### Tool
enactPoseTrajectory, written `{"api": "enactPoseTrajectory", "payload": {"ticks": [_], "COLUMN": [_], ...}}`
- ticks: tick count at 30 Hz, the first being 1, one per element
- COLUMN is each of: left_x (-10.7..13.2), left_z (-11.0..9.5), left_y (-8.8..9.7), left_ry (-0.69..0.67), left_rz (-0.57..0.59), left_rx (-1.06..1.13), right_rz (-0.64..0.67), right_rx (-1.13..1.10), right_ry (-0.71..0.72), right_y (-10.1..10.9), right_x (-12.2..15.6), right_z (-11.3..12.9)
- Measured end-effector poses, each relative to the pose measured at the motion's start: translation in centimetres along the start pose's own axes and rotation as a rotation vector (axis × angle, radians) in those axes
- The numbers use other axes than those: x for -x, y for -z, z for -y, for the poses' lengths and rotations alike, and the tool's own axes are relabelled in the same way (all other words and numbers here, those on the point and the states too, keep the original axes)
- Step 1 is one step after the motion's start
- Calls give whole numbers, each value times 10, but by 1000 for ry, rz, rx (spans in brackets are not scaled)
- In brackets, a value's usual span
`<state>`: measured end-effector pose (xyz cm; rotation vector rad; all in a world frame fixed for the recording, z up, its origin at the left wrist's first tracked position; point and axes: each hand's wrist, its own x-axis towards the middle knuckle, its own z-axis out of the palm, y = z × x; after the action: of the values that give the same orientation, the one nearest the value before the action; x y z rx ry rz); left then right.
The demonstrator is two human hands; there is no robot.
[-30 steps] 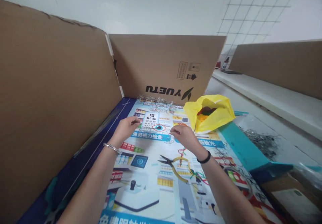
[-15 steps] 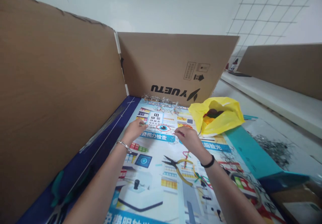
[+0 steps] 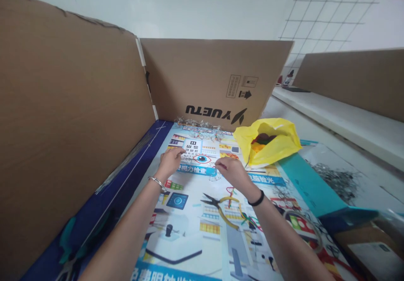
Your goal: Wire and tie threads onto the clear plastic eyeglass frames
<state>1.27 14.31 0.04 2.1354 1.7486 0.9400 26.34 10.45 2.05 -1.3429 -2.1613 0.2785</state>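
Observation:
My left hand (image 3: 171,162) is closed in a pinch over the printed poster (image 3: 176,241), beside its eye chart picture. My right hand (image 3: 232,170) is pinched shut to the right of the printed eye. What lies in either pinch is too thin and small to make out. Just below the right hand is a small, faint piece of thin wire (image 3: 215,176). Pliers with yellow handles (image 3: 225,213) lie with their jaws apart, left of my right forearm. Red and green strands (image 3: 249,219) lie by their handles.
Cardboard panels (image 3: 208,70) wall the back and left. A crumpled yellow bag (image 3: 282,140) with dark and orange contents stands back right. Thin wire pieces (image 3: 202,123) line the back edge; a grey wire tangle (image 3: 336,182) lies right. A teal-handled tool (image 3: 67,241) is lower left.
The whole view has shifted slightly, with the scene moving left. My left fingers have turned a little; both hands stay pinched in about the same place over the poster.

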Motion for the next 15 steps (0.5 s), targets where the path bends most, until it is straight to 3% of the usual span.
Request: {"api": "enactPoseTrajectory", "payload": {"ticks": [15], "left_x": [-17], "left_z": [-1], "left_y": [-5], "left_ry": [-100], "left_rz": [148], "left_rx": [-180], "right_rz": [12], "right_rx": [-12], "right_ry": [-12], "right_y": [-2], "right_x": [0], "right_z": [0]}}
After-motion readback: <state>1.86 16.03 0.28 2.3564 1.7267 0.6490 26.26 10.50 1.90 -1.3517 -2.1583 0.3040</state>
